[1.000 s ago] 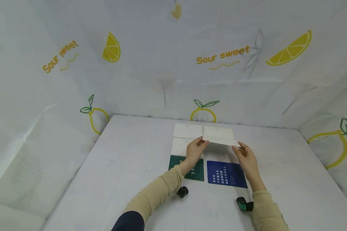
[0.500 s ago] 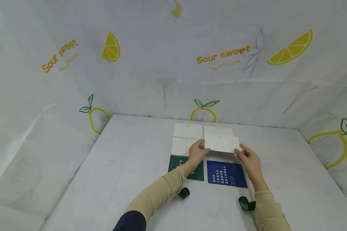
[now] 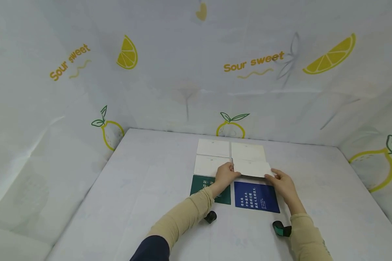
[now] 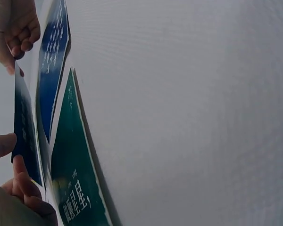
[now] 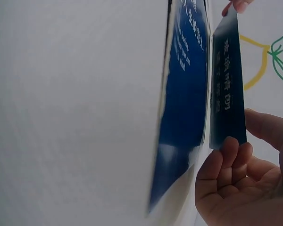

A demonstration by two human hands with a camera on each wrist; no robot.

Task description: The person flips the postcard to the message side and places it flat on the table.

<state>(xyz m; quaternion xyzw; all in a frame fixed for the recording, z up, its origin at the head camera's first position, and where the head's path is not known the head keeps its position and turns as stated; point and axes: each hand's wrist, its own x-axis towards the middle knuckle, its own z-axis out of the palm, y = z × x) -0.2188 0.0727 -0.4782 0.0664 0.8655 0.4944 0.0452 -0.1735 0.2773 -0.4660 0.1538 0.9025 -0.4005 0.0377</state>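
Note:
Both hands hold one postcard-like card [image 3: 252, 169], white on its upper face. Its dark blue-green underside [image 5: 228, 89] carries white characters. My left hand [image 3: 225, 175] pinches the left end between thumb and fingers; my right hand [image 3: 283, 185] pinches the right end, thumb on one face and fingertips on the other [image 5: 254, 179]. The card is tilted, its near edge raised off the table. Just nearer lies a blue card [image 3: 256, 197] with white writing. A green card [image 3: 200, 182] lies partly hidden under my left forearm.
White-faced cards lie flat beyond: one at the far left [image 3: 212, 148], one below it [image 3: 205, 166], and one at the far right [image 3: 248, 149]. A black object [image 3: 210, 217] shows by the left sleeve, another with green [image 3: 281, 229] by the right. A lemon-print curtain [image 3: 170, 90] backs the table.
Both hands have drawn the card nearer and lowered it toward the spot between the far right white card and the blue card. The cards on the table stay put.

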